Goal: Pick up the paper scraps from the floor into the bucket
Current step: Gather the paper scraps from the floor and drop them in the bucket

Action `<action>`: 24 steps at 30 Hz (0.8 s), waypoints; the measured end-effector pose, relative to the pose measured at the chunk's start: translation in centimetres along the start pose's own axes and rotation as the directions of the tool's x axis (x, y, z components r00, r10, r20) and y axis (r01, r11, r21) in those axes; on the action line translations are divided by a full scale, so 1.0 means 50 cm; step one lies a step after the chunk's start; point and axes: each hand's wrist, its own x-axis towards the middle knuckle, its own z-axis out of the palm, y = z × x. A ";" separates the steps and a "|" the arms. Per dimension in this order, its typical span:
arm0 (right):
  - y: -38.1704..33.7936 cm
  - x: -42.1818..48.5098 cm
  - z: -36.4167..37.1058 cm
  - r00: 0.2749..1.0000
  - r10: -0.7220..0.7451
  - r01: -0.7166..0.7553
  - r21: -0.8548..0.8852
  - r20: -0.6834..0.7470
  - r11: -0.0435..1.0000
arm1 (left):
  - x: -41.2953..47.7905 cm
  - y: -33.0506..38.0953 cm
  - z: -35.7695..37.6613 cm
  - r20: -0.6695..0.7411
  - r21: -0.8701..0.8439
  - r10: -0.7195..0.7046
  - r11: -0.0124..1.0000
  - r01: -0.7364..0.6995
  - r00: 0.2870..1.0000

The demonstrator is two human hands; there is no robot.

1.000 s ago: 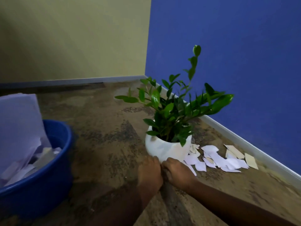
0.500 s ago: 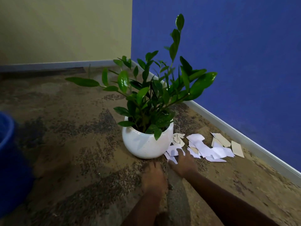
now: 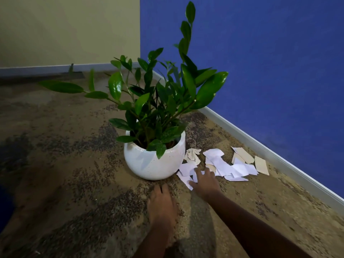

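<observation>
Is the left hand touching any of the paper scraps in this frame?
No, the left hand lies on bare floor before the white pot; the paper scraps lie further right.

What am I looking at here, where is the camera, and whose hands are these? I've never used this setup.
There is no machine: these are a person's two bare hands, filmed by one wide camera worn on their head, looking forward and down. The carpeted floor meets a blue wall. On it stands a white pot with a green plant. Right of the pot lie the paper scraps, white and beige, one crumpled. The right hand lies spread on the nearest scraps, fingers straight, gripping nothing. The left hand is low at the carpet in front of the pot, holding nothing.
</observation>
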 end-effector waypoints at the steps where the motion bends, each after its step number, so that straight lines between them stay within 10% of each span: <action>1: 0.006 0.002 0.000 0.998 0.045 -0.047 0.056 0.035 0.997 | 0.001 0.001 0.002 0.002 0.014 -0.004 1.000 0.004 1.000; 7: -0.003 0.012 -0.006 0.981 0.120 -0.137 0.108 0.154 0.985 | 0.008 0.006 0.011 0.010 0.042 -0.005 0.999 0.004 1.000; 16: -0.021 0.010 -0.009 0.999 -0.020 0.020 0.006 -0.026 1.000 | 0.015 0.008 0.012 -0.006 0.009 -0.019 1.000 0.019 1.000; 24: 0.001 -0.010 -0.019 0.978 -0.195 0.195 -0.002 -0.079 0.981 | 0.019 0.025 0.005 0.026 -0.332 -0.061 0.941 0.066 0.998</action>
